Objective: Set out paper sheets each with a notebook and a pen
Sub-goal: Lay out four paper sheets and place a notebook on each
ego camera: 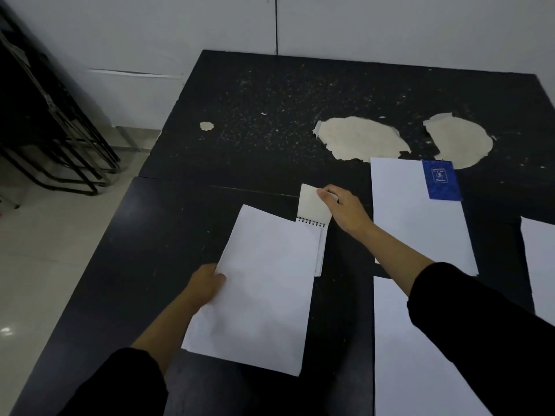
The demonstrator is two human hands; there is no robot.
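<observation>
My left hand (207, 283) grips the left edge of a white paper sheet (261, 292) held over the black table (255, 121). Partly under that sheet's right side lies a spiral notebook (312, 205) with its cover flipped open away from me. My right hand (342, 208) pinches the far corner of that raised cover. A second sheet (420, 229) lies to the right with a closed blue notebook (441, 184) on its far right corner. Another sheet (420, 370) lies near me, and a further one (540, 259) shows at the right edge. No pen is visible.
The table's black surface has peeled away in two large pale patches (360, 138) (462, 142) and a small one (206, 125) toward the far side. Black folded metal frames (54, 121) lean on the wall at left. The table's left edge drops to a tiled floor (45, 250).
</observation>
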